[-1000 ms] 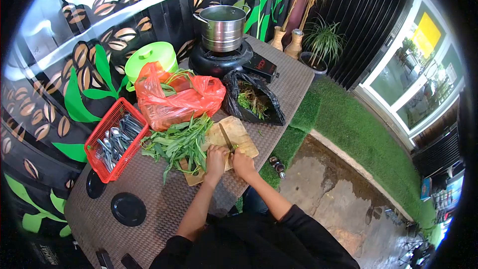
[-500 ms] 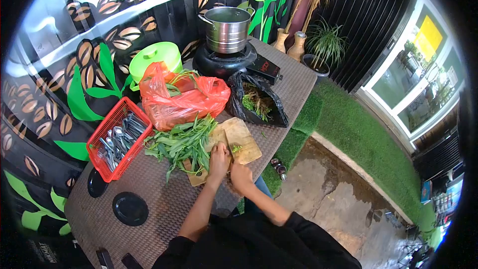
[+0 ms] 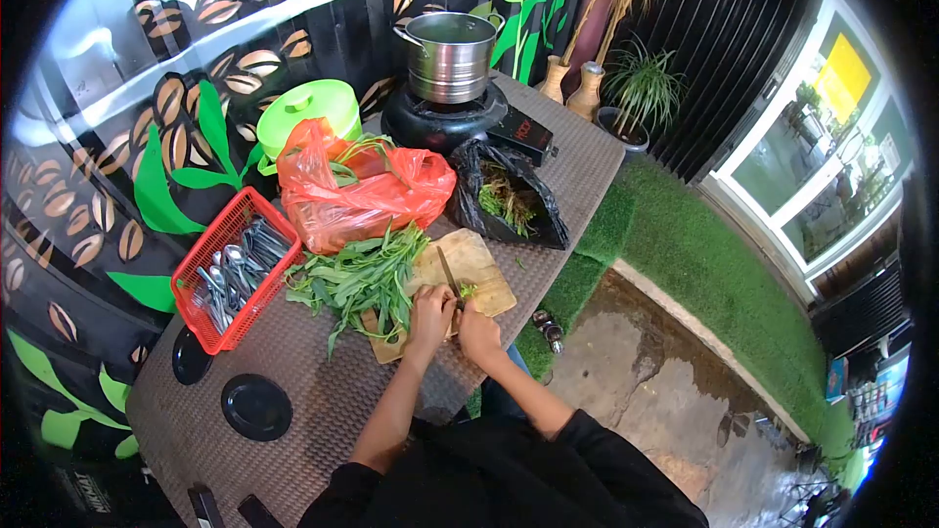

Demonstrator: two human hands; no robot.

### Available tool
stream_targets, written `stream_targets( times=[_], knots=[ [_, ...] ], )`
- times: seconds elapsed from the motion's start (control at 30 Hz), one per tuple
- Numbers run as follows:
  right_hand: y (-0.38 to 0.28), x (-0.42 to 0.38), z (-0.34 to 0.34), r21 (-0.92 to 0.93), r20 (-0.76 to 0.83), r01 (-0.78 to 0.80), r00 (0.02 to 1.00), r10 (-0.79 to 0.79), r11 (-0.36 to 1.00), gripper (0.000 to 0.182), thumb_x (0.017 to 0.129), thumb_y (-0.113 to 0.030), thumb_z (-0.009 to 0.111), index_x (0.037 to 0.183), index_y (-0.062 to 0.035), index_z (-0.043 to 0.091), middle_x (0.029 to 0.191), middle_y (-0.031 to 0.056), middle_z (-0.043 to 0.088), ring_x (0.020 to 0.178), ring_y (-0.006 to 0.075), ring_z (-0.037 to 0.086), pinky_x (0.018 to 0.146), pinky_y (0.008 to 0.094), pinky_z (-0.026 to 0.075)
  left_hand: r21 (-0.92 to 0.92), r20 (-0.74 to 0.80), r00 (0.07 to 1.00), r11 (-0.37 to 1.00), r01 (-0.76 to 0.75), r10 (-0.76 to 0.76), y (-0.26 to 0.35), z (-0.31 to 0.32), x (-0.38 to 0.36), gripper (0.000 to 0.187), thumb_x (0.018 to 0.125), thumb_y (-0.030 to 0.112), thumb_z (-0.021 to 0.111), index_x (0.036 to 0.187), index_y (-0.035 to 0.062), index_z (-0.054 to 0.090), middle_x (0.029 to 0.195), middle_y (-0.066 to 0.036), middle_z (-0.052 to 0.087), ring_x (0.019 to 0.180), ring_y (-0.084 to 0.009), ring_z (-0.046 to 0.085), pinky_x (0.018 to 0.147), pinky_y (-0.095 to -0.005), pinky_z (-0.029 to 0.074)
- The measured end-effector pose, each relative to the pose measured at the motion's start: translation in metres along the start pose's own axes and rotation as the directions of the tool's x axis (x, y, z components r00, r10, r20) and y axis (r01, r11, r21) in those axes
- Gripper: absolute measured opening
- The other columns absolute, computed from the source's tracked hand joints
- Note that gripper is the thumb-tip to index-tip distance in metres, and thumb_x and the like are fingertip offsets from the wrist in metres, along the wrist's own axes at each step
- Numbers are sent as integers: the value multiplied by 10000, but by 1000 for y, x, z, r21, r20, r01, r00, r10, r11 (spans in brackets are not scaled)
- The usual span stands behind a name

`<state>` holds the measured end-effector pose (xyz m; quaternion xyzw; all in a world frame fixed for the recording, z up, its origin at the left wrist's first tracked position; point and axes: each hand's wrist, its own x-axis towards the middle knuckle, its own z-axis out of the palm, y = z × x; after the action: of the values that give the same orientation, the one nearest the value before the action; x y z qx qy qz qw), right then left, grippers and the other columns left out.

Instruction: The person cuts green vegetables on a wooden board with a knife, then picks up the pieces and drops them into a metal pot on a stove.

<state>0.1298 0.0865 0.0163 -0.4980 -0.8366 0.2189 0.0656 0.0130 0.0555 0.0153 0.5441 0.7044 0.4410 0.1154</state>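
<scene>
A knife (image 3: 447, 270) is in my right hand (image 3: 478, 330), which is wrapped round its handle; the narrow blade points away from me over the wooden cutting board (image 3: 481, 270). Close beside it, my left hand (image 3: 430, 315) rests low on the board with its fingers curled together. What they hold, if anything, is hidden. Small cut green bits (image 3: 468, 289) lie right of the blade. A heap of long leafy greens (image 3: 360, 279) spreads over the board's left side and onto the table.
Behind the greens sits a red plastic bag (image 3: 357, 191), with an open black bag (image 3: 509, 198) of trimmings to its right. A red basket of cutlery (image 3: 238, 274) and black plates (image 3: 256, 408) are at left. A steel pot (image 3: 450, 59) stands on a stove (image 3: 440, 122) near a green lidded container (image 3: 308, 117).
The knife and my right hand have shifted slightly up the board, and more of the blade shows. My left hand stays almost in place.
</scene>
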Motion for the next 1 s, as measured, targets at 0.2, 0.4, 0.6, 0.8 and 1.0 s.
stream_targets(
  times=[0.2, 0.4, 0.6, 0.8, 1.0],
  knots=[
    [0, -1, -11, 23, 19, -16, 1000, 15, 1000, 324, 925, -303, 425, 1009, 10, 435, 751, 236, 635, 725, 407, 636, 656, 487, 510, 73, -29, 978, 976, -205, 207, -1, -30, 5, 154, 768, 81, 603, 891, 20, 673, 970, -131, 641, 941, -300, 546, 892, -393, 390],
    [-2, -2, -17, 15, 42, 17, 999, -17, 1000, 340, 926, -309, 423, 1005, 21, 451, 776, 250, 632, 744, 416, 630, 667, 493, 504, 332, 174, 968, 914, -232, 182, -36, -76, 14, 159, 673, -27, 580, 764, 40, 690, 873, -110, 642, 955, -292, 536, 930, -386, 382],
    [-7, -19, -2, 0, 21, 34, 999, -34, 999, 366, 929, -325, 410, 1033, 24, 451, 757, 250, 631, 709, 410, 631, 635, 500, 500, 320, 237, 967, 932, -172, 97, -37, -89, 17, 107, 641, 17, 660, 741, 49, 681, 807, -115, 634, 933, -279, 536, 915, -398, 382],
    [13, -10, -13, -3, -35, -53, 998, 53, 999, 351, 931, -323, 409, 1034, 9, 454, 742, 238, 633, 692, 403, 634, 618, 500, 500, 129, 117, 986, 983, -134, 119, -13, -84, 25, 89, 663, 20, 677, 750, 40, 679, 778, -119, 640, 864, -288, 557, 876, -376, 403],
    [24, -2, -29, -13, 30, 2, 1000, -2, 1000, 323, 936, -309, 404, 1012, -1, 464, 785, 247, 633, 728, 404, 633, 629, 491, 504, -193, 163, 984, 976, 99, -67, 3, -13, 21, 136, 667, 36, 691, 802, 23, 694, 796, -133, 652, 816, -292, 567, 781, -374, 440]
  ],
)
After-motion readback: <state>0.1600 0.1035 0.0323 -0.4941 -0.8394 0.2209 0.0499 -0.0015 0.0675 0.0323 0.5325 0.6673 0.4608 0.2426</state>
